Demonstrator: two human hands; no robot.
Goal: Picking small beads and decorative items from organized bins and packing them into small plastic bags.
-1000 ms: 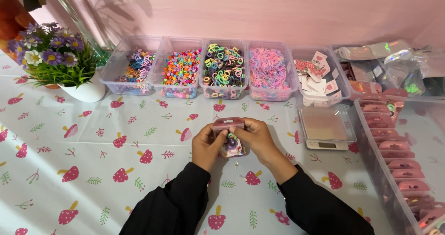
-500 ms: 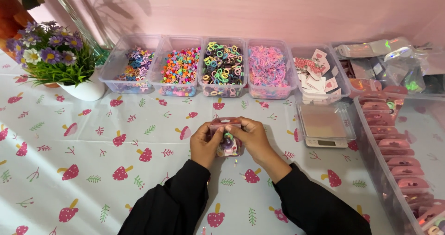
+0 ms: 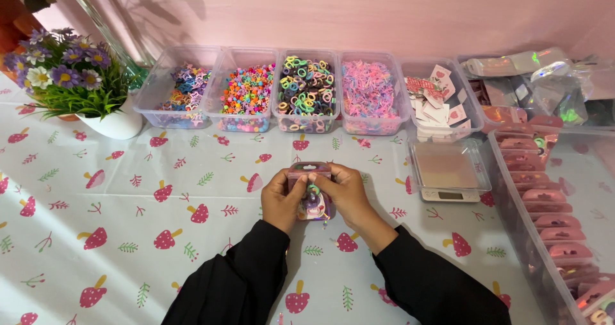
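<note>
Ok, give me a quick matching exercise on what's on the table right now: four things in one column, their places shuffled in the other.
Things:
1. small pink packet
2. flower pot
3. small scale
4. bin of coloured rings

Places:
A. far left of the table, beside the row of bins
B. in the back row, third bin from the left
C. held between left hand and right hand at the centre
D. right of the hands, in front of the bin of cards

Pairs: 1-C, 2-A, 3-D, 4-B
</note>
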